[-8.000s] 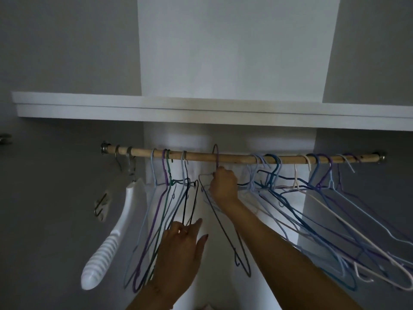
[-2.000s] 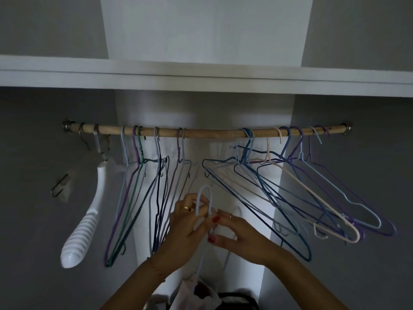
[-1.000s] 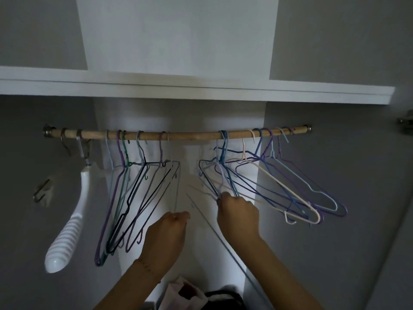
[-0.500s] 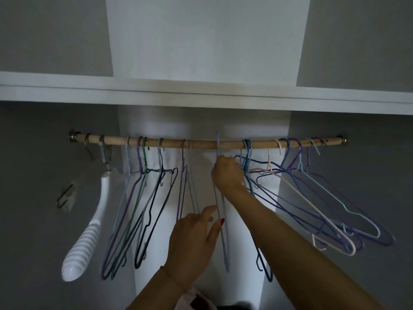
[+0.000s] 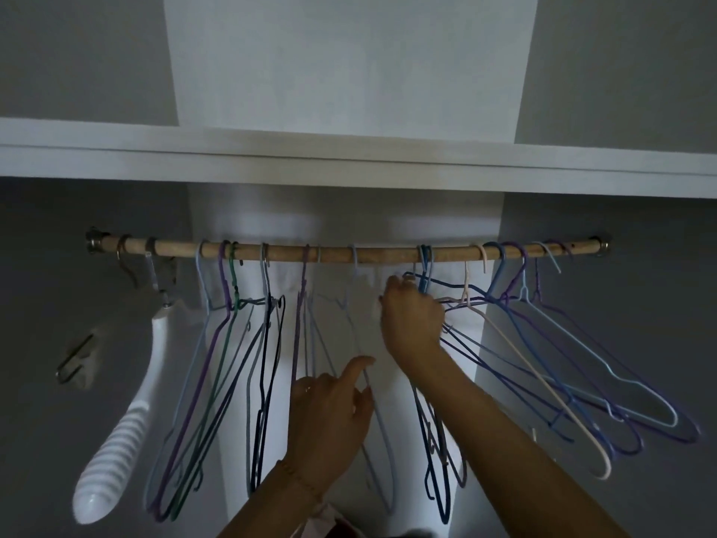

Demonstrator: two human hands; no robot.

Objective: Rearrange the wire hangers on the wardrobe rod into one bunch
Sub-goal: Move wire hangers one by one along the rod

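Note:
A wooden rod (image 5: 380, 253) spans the wardrobe under a white shelf. Several wire hangers hang in a left bunch (image 5: 229, 343). A pale lilac hanger (image 5: 362, 355) hangs alone near the middle, hooked over the rod. A splayed tangle of blue, purple and cream hangers (image 5: 543, 343) fills the right half. My right hand (image 5: 413, 324) is closed around the necks of dark blue hangers (image 5: 425, 277) just under the rod. My left hand (image 5: 329, 417) is lower, its fingers apart, the index finger touching the pale lilac hanger's wire.
A thick white plastic hanger (image 5: 116, 432) dangles at the far left beside an empty metal hook (image 5: 128, 266). A small metal bracket (image 5: 75, 363) sits on the left wall. The white shelf (image 5: 349, 161) runs just above the rod. Fabric shows at the bottom.
The pale lilac hanger now hangs free on the rod. My right hand has let go of it and shifted right onto the dark blue hangers. My left hand rose slightly to the lilac wire.

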